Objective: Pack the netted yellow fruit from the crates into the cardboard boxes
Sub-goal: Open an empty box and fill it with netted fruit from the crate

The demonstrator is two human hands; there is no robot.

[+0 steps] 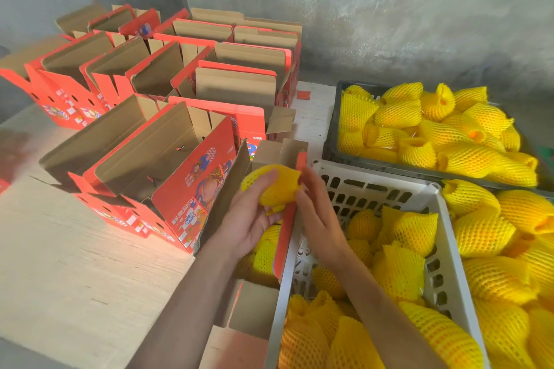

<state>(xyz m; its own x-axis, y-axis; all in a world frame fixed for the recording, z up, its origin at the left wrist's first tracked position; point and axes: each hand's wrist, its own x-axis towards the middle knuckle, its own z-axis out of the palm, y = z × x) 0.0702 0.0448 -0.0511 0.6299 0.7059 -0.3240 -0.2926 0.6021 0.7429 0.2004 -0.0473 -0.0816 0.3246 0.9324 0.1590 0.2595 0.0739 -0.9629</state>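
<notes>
I see left hand (251,213) cupping yellow foam-netted fruit (274,186), fingers curled round it; right hand (317,213) touches its side, fingers straight. Fruit held over near open red cardboard box (284,231), netted fruit already inside, beside white slotted plastic crate (356,186). Step, I judge: placing. Next: lower fruit into free gap, let go.

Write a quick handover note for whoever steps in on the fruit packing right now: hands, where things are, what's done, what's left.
Left hand grips one netted fruit over the near box; right hand touches its end.
Near box already has some fruit in it.
White crate and black crate hold plenty more, and more fruit lies at far right.
The other red boxes stand open, apparently unfilled.
Left: finish this box, then fill the rest.
</notes>
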